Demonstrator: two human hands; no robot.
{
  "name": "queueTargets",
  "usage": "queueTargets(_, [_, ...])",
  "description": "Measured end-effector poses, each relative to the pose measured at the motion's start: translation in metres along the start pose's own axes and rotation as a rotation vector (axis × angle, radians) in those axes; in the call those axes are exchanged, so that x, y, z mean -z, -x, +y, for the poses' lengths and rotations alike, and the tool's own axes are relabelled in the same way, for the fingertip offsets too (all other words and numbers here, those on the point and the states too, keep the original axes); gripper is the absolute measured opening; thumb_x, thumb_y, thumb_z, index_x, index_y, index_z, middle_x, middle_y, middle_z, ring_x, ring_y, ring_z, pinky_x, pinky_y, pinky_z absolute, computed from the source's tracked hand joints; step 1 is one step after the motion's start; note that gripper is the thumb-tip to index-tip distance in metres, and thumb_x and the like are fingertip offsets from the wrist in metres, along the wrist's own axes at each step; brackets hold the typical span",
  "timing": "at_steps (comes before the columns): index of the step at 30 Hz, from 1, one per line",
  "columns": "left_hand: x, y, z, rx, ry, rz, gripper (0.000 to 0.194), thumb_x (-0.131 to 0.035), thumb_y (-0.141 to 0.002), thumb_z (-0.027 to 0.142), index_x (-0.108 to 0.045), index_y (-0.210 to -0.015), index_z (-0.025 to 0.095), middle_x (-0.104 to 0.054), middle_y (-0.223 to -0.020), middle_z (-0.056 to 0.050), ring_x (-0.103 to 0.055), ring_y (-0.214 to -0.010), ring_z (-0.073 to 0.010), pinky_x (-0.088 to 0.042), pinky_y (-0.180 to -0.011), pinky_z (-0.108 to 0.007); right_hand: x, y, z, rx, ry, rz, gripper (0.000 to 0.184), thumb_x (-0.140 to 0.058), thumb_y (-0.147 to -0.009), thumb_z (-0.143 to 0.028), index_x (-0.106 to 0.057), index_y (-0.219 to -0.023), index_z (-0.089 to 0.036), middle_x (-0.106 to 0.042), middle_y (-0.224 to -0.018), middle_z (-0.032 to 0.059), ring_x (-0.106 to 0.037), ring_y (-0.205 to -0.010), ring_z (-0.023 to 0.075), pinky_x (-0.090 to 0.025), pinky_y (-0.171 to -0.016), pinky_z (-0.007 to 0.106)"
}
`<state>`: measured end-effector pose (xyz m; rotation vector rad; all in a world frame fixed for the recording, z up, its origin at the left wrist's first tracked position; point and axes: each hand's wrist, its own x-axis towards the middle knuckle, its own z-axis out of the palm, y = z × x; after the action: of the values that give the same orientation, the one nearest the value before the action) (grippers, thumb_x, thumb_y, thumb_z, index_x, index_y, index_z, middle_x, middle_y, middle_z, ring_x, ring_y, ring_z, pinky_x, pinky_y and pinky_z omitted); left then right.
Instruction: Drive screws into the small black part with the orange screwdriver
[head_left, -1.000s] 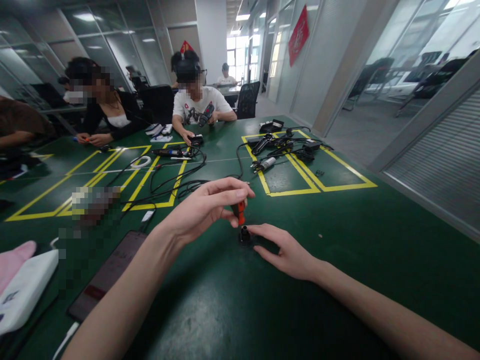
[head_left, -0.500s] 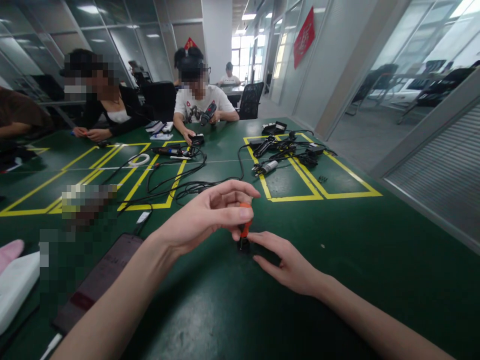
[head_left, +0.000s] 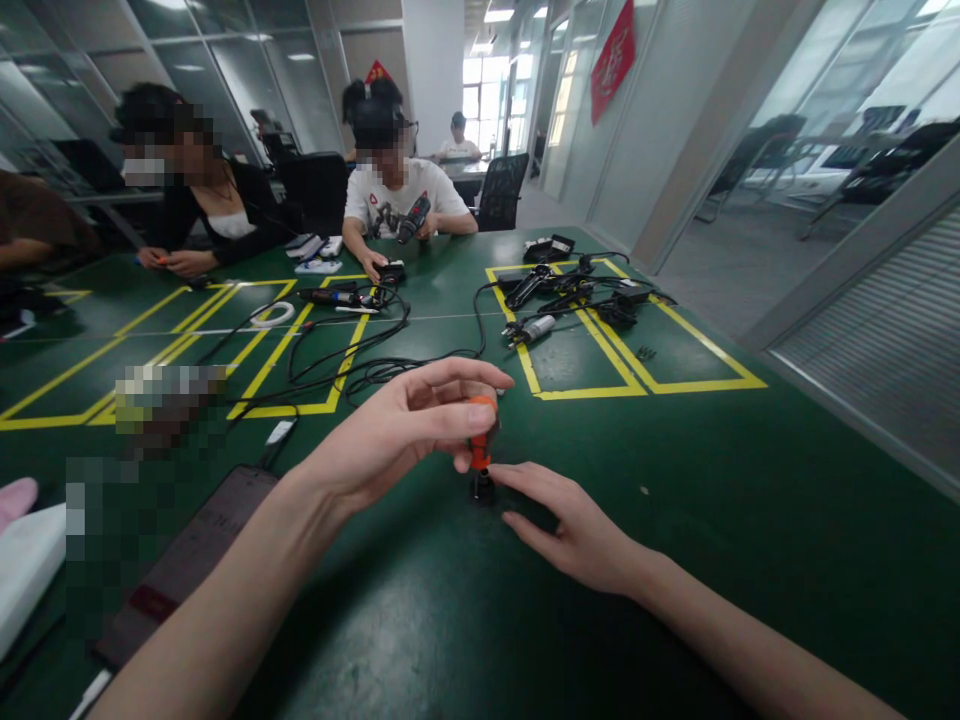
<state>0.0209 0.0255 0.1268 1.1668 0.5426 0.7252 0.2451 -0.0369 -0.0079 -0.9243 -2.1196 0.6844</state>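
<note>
My left hand [head_left: 397, 435] pinches a small orange-handled screwdriver [head_left: 480, 440] between thumb and fingers and holds it upright. Its tip sits in a small black part [head_left: 481, 490] standing on the green table [head_left: 675, 560]. My right hand [head_left: 570, 525] lies beside that black part. Its fingers are stretched out, and the forefinger and thumb touch the part's base to steady it.
A dark phone [head_left: 187, 560] lies at my left forearm. Black cables [head_left: 352, 365] run across yellow-taped squares. Tools and chargers [head_left: 570, 295] lie in the far right square. Two people [head_left: 390, 190] sit across the table; one holds a drill.
My left hand has brought the screwdriver down from just above the black part into its top and now holds it straighter. My right hand stays at the part's base.
</note>
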Motion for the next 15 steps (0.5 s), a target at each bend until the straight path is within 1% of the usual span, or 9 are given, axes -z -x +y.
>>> queueTargets(2, [-0.0012,0.0014,0.0006,-0.019,-0.032,0.032,0.025,-0.091,-0.074,0.025,-0.081,-0.096,0.017,-0.069,-0.084,-0.002,-0.063,-0.071,-0.0119,-0.051,-0.057,-0.018,0.0002,-0.0001,-0.0002,-0.011,-0.005,-0.006,0.048,-0.058,-0.099,-0.016,-0.057,-0.147,-0.025,-0.072,-0.137,0.0114,-0.069,-0.122,0.0239,-0.058,-0.106,0.044])
queueTargets(4, [-0.0026,0.0023,0.0020,-0.011,-0.046,0.017,0.019,-0.087,-0.079,0.031,-0.081,-0.088,0.015,-0.072,-0.091,-0.006,-0.065,-0.076,-0.0145,-0.053,-0.057,-0.019,0.0005,-0.0005,-0.0005,-0.013,-0.013,-0.003,0.049,-0.059,-0.099,-0.017,-0.057,-0.147,-0.025,-0.072,-0.137,0.0115,-0.069,-0.122,0.0243,-0.058,-0.106,0.044])
queueTargets(5, [-0.0032,0.0025,0.0028,-0.005,-0.042,-0.004,0.022,-0.083,-0.082,0.035,-0.080,-0.086,0.014,-0.073,-0.096,-0.009,-0.067,-0.081,-0.0171,-0.054,-0.058,-0.020,0.0006,-0.0007,-0.0006,-0.010,-0.016,0.000,0.049,-0.059,-0.099,-0.016,-0.057,-0.147,-0.025,-0.072,-0.136,0.0116,-0.069,-0.122,0.0245,-0.058,-0.106,0.045])
queueTargets(7, [-0.0040,0.0022,0.0041,0.003,-0.020,-0.042,0.027,-0.077,-0.087,0.040,-0.079,-0.088,0.013,-0.075,-0.105,-0.013,-0.069,-0.089,-0.0219,-0.058,-0.062,-0.024,0.0007,-0.0013,-0.0009,-0.005,-0.018,0.008,0.048,-0.059,-0.098,-0.016,-0.058,-0.145,-0.025,-0.073,-0.135,0.0115,-0.070,-0.121,0.0246,-0.058,-0.106,0.044])
queueTargets(9, [-0.0040,0.0015,0.0044,0.021,0.003,-0.044,0.024,-0.077,-0.087,0.037,-0.077,-0.092,0.013,-0.077,-0.104,-0.014,-0.071,-0.092,-0.0232,-0.060,-0.067,-0.026,0.0008,-0.0015,-0.0010,-0.005,-0.017,0.014,0.048,-0.060,-0.098,-0.016,-0.059,-0.145,-0.025,-0.073,-0.134,0.0114,-0.070,-0.121,0.0247,-0.058,-0.106,0.044])
queueTargets(11, [-0.0031,0.0011,0.0038,0.038,0.006,-0.023,0.020,-0.082,-0.084,0.030,-0.076,-0.094,0.015,-0.077,-0.098,-0.011,-0.072,-0.088,-0.0212,-0.059,-0.066,-0.025,0.0005,-0.0014,-0.0008,-0.010,-0.016,0.015,0.048,-0.059,-0.098,-0.016,-0.059,-0.145,-0.026,-0.073,-0.134,0.0114,-0.070,-0.122,0.0250,-0.058,-0.106,0.044])
queueTargets(15, [-0.0008,0.0014,0.0025,-0.002,-0.023,0.037,0.030,-0.090,-0.074,0.023,-0.078,-0.100,0.018,-0.072,-0.088,-0.004,-0.065,-0.074,-0.0139,-0.052,-0.060,-0.020,-0.0003,-0.0005,0.0001,-0.012,-0.016,0.013,0.049,-0.059,-0.098,-0.015,-0.058,-0.146,-0.026,-0.072,-0.136,0.0117,-0.070,-0.123,0.0250,-0.057,-0.107,0.045])
